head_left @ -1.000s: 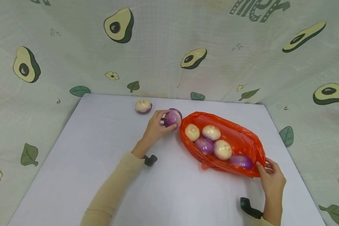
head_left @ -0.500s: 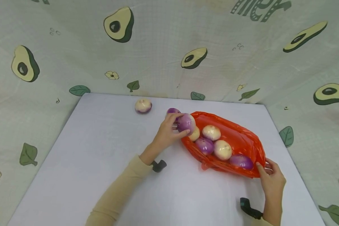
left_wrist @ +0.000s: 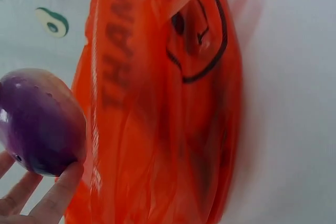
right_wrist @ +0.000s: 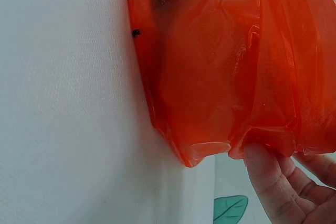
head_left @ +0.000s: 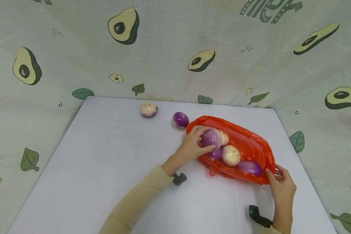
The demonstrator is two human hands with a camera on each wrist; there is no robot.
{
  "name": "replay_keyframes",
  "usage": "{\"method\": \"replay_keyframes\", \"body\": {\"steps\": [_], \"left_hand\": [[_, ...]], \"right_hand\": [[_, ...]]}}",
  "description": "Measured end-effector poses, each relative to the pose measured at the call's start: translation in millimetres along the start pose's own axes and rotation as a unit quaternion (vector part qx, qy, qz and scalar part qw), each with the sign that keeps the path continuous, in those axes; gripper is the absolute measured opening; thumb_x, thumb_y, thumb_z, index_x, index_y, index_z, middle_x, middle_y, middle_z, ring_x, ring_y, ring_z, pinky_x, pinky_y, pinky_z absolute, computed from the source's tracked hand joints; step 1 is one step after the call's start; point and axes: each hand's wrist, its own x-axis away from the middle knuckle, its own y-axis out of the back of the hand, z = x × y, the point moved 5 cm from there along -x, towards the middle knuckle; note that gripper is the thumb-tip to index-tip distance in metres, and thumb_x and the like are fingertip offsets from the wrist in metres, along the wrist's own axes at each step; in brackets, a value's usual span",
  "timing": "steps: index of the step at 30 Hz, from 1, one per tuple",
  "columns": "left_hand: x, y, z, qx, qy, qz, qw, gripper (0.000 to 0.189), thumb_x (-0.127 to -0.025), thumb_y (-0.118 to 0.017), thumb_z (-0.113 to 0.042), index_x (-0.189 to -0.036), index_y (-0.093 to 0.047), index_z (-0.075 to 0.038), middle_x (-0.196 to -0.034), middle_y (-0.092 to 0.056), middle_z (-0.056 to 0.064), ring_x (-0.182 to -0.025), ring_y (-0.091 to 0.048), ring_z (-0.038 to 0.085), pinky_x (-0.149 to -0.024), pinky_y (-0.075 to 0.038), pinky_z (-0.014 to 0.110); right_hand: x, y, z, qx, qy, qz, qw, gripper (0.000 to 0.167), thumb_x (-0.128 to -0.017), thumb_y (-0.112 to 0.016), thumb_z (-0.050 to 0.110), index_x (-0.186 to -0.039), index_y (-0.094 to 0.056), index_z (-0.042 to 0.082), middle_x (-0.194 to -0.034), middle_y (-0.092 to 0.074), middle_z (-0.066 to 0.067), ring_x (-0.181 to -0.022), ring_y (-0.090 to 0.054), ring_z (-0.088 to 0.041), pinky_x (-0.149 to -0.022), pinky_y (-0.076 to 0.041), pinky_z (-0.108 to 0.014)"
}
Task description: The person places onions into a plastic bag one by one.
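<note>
In the head view my left hand (head_left: 190, 147) holds a purple-and-white turnip (head_left: 211, 138) between thumb and fingers, over the left part of an open red plastic bag (head_left: 245, 138). The left wrist view shows that turnip (left_wrist: 42, 124) beside the bag's printed outside (left_wrist: 152, 108). Several more purple and white turnips lie inside the bag, one white turnip (head_left: 231, 155) near its middle; the held one partly covers others. My right hand (head_left: 281, 186) pinches the bag's right rim, its thumb (right_wrist: 268, 182) against the red plastic in the right wrist view.
Just left of the bag a purple turnip (head_left: 180, 120) lies on the white table (head_left: 111, 146). Farther left, near the back edge, is a mostly white turnip (head_left: 148, 109). A cloth (head_left: 163, 48) printed with avocados hangs behind the table.
My left hand has carried the turnip rightward from beside the bag to above its opening, uncovering the purple turnip on the table. My right hand stays at the bag's rim.
</note>
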Motion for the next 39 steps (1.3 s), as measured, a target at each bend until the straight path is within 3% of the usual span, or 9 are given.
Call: {"method": "replay_keyframes", "body": {"steps": [8, 14, 22, 30, 33, 39], "left_hand": [[-5.2, -28.3, -3.0, -0.026, -0.019, 0.038, 0.9988, 0.060, -0.085, -0.066, -0.038, -0.139, -0.040, -0.032, -0.127, -0.041, 0.002, -0.116, -0.048, 0.019, -0.091, -0.050, 0.031], [-9.2, -41.7, -3.0, -0.033, -0.029, 0.065, 0.9969, 0.058, -0.089, -0.060, -0.038, -0.142, -0.035, -0.037, -0.129, -0.037, 0.006, -0.115, -0.046, 0.020, -0.090, -0.050, 0.028], [-13.1, -47.6, -2.5, -0.029, -0.035, 0.059, 0.9972, 0.057, -0.089, -0.059, -0.038, -0.141, -0.037, -0.035, -0.127, -0.038, 0.007, -0.115, -0.045, 0.018, -0.091, -0.049, 0.026], [-15.6, -50.7, -1.2, -0.012, -0.027, 0.063, 0.9976, 0.057, -0.088, -0.060, -0.041, -0.140, -0.038, -0.034, -0.128, -0.038, 0.005, -0.116, -0.045, 0.016, -0.091, -0.049, 0.024], [-15.9, -53.1, 0.0, -0.003, -0.025, 0.071, 0.9971, 0.054, -0.089, -0.060, -0.038, -0.138, -0.040, -0.032, -0.127, -0.040, 0.004, -0.113, -0.047, 0.014, -0.089, -0.048, 0.020], [-15.7, -56.4, -2.4, -0.016, -0.029, 0.086, 0.9957, 0.051, -0.091, -0.059, -0.030, -0.138, -0.040, -0.029, -0.131, -0.040, 0.004, -0.114, -0.047, 0.013, -0.094, -0.046, 0.021]], "right_hand": [[-0.2, 0, -1, 0.002, 0.004, -0.001, 1.0000, 0.064, -0.093, -0.048, 0.044, -0.145, -0.031, 0.011, -0.135, -0.043, -0.019, -0.114, -0.044, -0.031, -0.051, -0.038, -0.004], [-1.2, 0, -3, 0.005, 0.000, 0.002, 1.0000, 0.064, -0.092, -0.047, 0.045, -0.145, -0.031, 0.013, -0.136, -0.043, -0.019, -0.116, -0.044, -0.031, -0.063, -0.051, -0.015], [-0.9, 1, -3, 0.001, -0.002, 0.004, 1.0000, 0.064, -0.092, -0.048, 0.044, -0.145, -0.031, 0.013, -0.136, -0.043, -0.019, -0.116, -0.043, -0.031, -0.057, -0.047, -0.010], [-0.6, 1, -3, 0.002, -0.005, 0.001, 1.0000, 0.064, -0.092, -0.048, 0.044, -0.145, -0.031, 0.013, -0.136, -0.043, -0.019, -0.116, -0.043, -0.031, -0.060, -0.049, -0.012], [-0.5, 1, -2, 0.003, -0.004, 0.001, 1.0000, 0.064, -0.092, -0.047, 0.045, -0.145, -0.030, 0.013, -0.136, -0.043, -0.019, -0.116, -0.044, -0.031, -0.066, -0.053, -0.018], [-0.5, 1, -2, 0.001, -0.004, 0.001, 1.0000, 0.064, -0.092, -0.048, 0.045, -0.145, -0.030, 0.013, -0.136, -0.043, -0.018, -0.117, -0.043, -0.032, -0.061, -0.050, -0.013]]}}
